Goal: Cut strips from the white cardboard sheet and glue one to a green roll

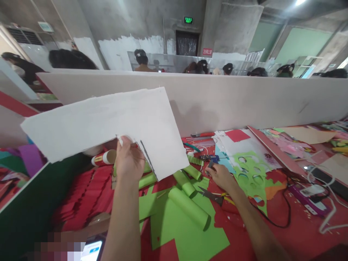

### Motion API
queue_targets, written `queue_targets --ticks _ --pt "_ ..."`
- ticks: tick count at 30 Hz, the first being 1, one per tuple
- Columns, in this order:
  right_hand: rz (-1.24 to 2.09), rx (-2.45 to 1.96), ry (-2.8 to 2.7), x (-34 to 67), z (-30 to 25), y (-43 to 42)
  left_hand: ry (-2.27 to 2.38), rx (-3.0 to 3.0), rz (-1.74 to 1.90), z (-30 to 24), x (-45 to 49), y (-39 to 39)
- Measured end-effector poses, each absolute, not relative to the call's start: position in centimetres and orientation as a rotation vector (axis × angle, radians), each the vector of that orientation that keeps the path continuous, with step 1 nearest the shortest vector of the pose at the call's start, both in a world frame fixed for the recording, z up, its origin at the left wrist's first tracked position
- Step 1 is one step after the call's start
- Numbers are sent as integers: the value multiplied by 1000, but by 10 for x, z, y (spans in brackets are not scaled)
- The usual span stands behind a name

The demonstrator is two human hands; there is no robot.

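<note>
My left hand (129, 159) grips an L-shaped white board (108, 116) by its inner corner and holds it up above the table. A dark line runs along one inner edge of the board. At the right, my right hand (221, 175) is closed in a pinch on a small grey object (210, 166), mostly hidden by the fingers. Just beyond it lies a blue glue gun (214, 158). Scissors (212, 195) with yellow on the handles lie open below my right hand. Rolled green paper tubes (189, 208) rest on green paper sheets (190, 239) between my arms.
Folded red paper (87, 195) and a white-and-red cylinder (104, 158) lie at left. Green paper with round holes (248, 174) is at right, near a purple power strip (308, 199) and cables. A white partition (244, 101) stands behind; several people sit beyond it. A phone (92, 250) lies below.
</note>
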State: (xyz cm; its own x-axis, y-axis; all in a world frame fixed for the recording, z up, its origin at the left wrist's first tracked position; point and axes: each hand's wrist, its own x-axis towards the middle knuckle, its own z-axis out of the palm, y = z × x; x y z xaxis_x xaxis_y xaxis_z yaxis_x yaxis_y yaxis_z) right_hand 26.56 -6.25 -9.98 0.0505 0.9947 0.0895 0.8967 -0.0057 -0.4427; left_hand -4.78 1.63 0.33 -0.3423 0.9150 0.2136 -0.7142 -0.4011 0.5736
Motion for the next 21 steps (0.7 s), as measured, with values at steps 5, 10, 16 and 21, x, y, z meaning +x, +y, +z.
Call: queue_targets --ticks 5,10,16,21 --pt "238 -1948 -1968 256 -102 -65 426 660 1939 4 -51 17" --pt "164 -1857 -1962 251 -103 -64 470 710 1945 2 -46 17" --pt "479 -1950 -2212 272 -75 -89 456 659 1917 -1 -43 18" --pt "728 -2077 -2374 291 -63 -123 399 602 1902 1 -42 16"
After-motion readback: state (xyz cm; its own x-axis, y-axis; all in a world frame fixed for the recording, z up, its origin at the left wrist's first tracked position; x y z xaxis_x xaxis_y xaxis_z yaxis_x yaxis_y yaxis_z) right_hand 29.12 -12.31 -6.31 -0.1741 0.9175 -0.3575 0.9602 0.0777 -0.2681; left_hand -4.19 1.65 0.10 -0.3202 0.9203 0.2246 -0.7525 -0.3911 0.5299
